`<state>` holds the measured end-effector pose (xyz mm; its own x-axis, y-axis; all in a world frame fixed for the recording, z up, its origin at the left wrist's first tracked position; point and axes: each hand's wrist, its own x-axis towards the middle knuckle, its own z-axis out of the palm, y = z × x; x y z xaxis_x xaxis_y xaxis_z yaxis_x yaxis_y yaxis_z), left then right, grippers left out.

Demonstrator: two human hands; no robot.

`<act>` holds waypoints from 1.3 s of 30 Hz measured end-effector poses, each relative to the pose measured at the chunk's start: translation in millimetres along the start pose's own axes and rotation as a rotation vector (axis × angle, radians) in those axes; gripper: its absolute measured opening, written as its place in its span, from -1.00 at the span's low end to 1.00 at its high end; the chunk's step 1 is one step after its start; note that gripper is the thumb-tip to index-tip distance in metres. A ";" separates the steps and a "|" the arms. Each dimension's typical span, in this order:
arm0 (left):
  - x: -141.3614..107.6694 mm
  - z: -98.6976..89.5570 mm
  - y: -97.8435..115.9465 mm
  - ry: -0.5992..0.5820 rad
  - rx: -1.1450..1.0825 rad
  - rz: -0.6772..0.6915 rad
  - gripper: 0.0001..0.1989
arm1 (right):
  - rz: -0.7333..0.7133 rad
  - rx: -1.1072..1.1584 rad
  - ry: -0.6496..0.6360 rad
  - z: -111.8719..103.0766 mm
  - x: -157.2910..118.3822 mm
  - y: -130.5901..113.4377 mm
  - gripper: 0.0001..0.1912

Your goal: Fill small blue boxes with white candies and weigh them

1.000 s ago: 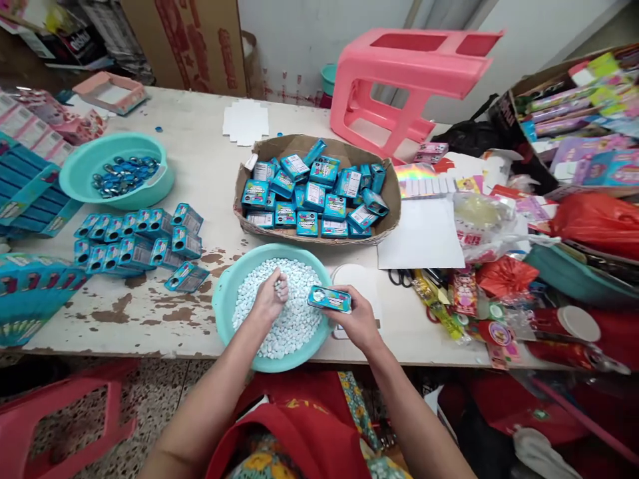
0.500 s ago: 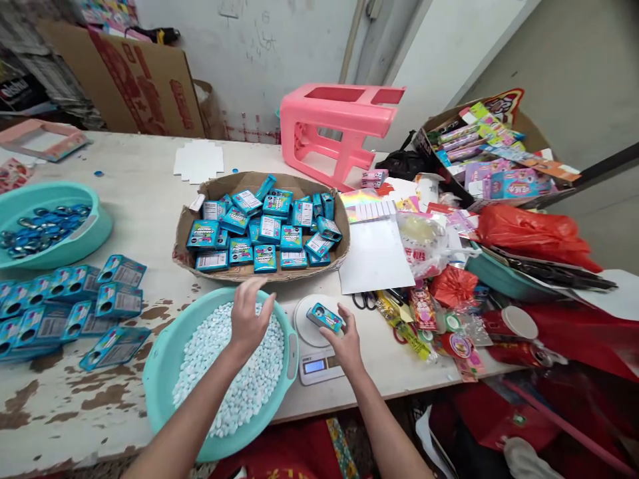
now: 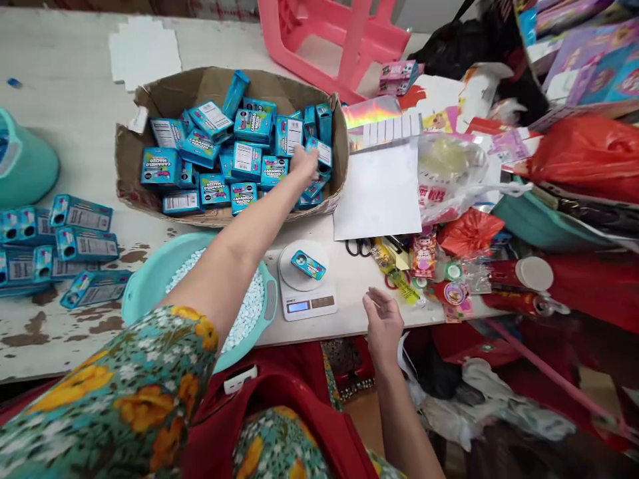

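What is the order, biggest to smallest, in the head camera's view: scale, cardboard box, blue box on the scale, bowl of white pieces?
1. Cardboard box
2. Bowl of white pieces, partly hidden
3. Scale
4. Blue box

"CARAMELO MACIZO" in white caps reads on several small blue cardboard boxes [image 3: 273, 171] in the open brown cardboard carton [image 3: 130, 169], and on the blue box with a round window [image 3: 308, 265] lying on the white digital scale [image 3: 310, 304]. Scale's lit blue display [image 3: 298, 307] and the small print by it: too small to read. Red characters on the clear plastic bag [image 3: 449, 176], lettering on the small pink boxes [image 3: 397, 76] and on the red printed packet [image 3: 424, 254], fine print on the boxes' white panels: none legible.
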<state>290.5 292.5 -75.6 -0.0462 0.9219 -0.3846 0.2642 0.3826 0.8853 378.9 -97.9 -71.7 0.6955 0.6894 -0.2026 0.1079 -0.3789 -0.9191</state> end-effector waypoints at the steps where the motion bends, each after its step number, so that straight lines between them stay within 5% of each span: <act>1: -4.3 -17.6 -0.9 -0.005 0.011 0.080 -0.53 | -0.059 -0.016 0.007 0.6 1.7 -8.8 -0.63; 5: -49.3 -105.6 -5.7 -0.104 0.027 0.447 -0.62 | -0.498 -0.178 -0.016 6.2 5.9 -70.2 -0.70; 9: -140.5 -162.7 -9.5 -0.236 -0.094 0.411 -0.67 | -0.858 -0.386 -0.059 20.0 -4.9 -142.5 -0.43; 12: -215.1 -170.1 -6.8 -0.425 -0.236 0.322 -0.77 | -0.820 -0.441 -0.271 30.5 -23.2 -169.8 -0.25; 15: -259.5 -167.8 -9.2 -0.616 -0.312 0.272 -0.75 | -0.539 -0.386 -0.536 28.5 -42.8 -158.3 -0.41; 17: -266.1 -170.3 -21.7 -0.554 -0.268 0.275 -0.72 | -0.332 -0.307 -0.497 19.5 -50.8 -129.5 -0.54; 20: -254.0 -181.5 -57.1 -0.312 -0.040 0.282 -0.76 | -0.124 -0.124 -0.154 3.6 -46.5 -64.4 -0.50; 23: -239.1 -196.2 -95.6 -0.186 0.140 0.239 -0.75 | -0.070 0.021 0.175 -4.9 -21.6 4.0 -0.45; 27: -235.1 -219.0 -127.8 -0.071 0.223 0.195 -0.74 | -0.048 -0.032 0.311 -4.8 7.9 52.5 -0.44; 31: -240.7 -239.6 -147.8 0.003 0.255 0.149 -0.73 | -0.208 -0.123 0.405 7.2 -1.3 36.8 -0.18; 34: -246.5 -244.4 -161.0 0.040 0.105 0.080 -0.69 | -0.442 -0.242 0.274 39.8 -13.6 9.4 -0.01; 39: -257.6 -234.7 -165.4 0.026 -0.257 -0.101 -0.65 | -0.372 -0.219 -0.160 106.5 -11.0 -31.8 -0.54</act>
<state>32.6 6.0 -61.7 -0.0857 0.8781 -0.4707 0.0042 0.4727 0.8812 292.2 -27.7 -76.3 0.4645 0.8834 0.0617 0.4890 -0.1978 -0.8496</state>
